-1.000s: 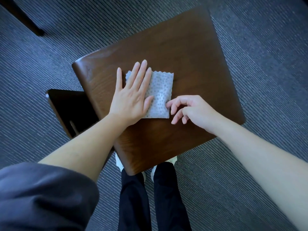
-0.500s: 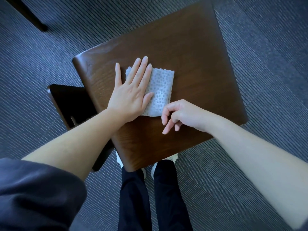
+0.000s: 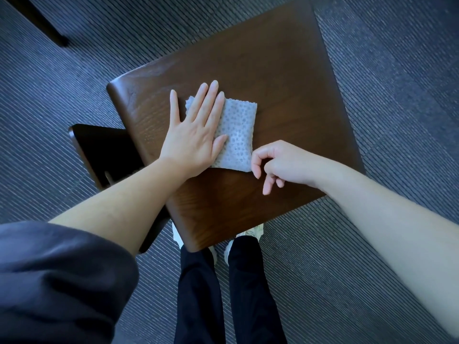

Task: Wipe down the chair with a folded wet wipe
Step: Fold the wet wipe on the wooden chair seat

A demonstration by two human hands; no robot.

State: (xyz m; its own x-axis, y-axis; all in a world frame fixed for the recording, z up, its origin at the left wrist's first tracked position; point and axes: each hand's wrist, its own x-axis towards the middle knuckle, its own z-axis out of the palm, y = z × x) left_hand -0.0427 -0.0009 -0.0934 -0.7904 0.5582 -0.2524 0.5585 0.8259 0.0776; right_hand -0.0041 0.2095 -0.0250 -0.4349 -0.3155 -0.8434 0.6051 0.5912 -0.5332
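A dark brown wooden chair seat (image 3: 285, 95) fills the middle of the view. On it lies a folded grey-white dotted wet wipe (image 3: 238, 135). My left hand (image 3: 193, 135) rests flat on the wipe's left half, fingers straight and slightly apart, pressing it onto the seat. My right hand (image 3: 280, 165) is at the wipe's near right corner with its fingers curled. Thumb and forefinger touch or almost touch that corner; whether they pinch it is unclear.
The chair's dark backrest (image 3: 104, 150) drops away at the left of the seat. My black trouser legs (image 3: 198, 294) and pale shoes (image 3: 250, 232) stand at the seat's near corner. A dark furniture leg (image 3: 49, 28) stands top left on the grey ribbed carpet (image 3: 397, 120).
My right hand moved from the wipe's right edge down toward me, then back up to the near right corner. My left hand and the wipe stayed put.
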